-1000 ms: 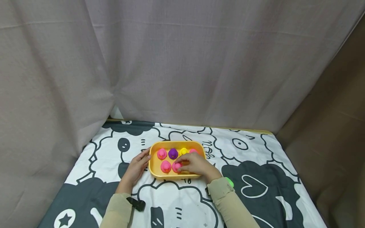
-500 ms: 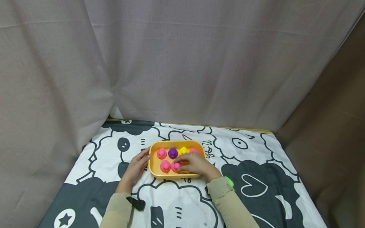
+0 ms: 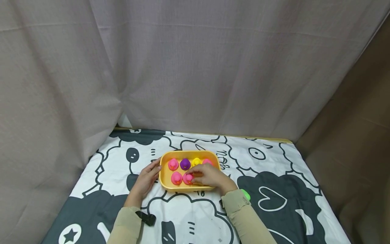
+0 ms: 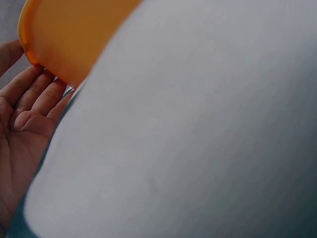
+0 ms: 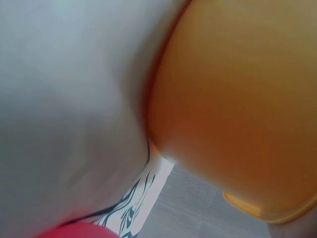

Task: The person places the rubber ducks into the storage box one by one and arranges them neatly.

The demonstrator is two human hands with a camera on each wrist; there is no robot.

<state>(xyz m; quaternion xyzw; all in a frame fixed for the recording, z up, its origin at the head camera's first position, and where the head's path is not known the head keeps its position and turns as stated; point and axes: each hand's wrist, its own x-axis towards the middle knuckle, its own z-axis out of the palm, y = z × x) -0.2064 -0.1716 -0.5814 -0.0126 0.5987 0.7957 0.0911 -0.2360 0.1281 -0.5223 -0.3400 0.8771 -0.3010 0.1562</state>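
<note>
A yellow-orange tray [image 3: 182,189] holds several small toy ducks. My left hand [image 3: 146,179] rests at its left end; in the left wrist view, relaxed fingers [image 4: 39,91] touch the outside of the tray's wall [image 4: 64,39]. Reaching in from the right, my right hand [image 3: 210,176] pinches a pink toy duck [image 3: 187,178] in the front row. Left of it sits another pink duck [image 3: 176,178]. Behind stand a pink duck [image 3: 173,164], a purple duck [image 3: 185,164], a yellow duck [image 3: 196,162] and a partly hidden pink duck [image 3: 207,161].
A black-and-white cartoon cloth [image 3: 189,217] covers the table under the tray. Grey curtains [image 3: 195,67] hang behind and to the left, a brown one [image 3: 353,135] to the right. A black strap device [image 3: 147,218] is on my left wrist.
The pink duck in my right hand has shifted slightly left, toward the pink duck beside it. My left hand and the tray stay in place.
</note>
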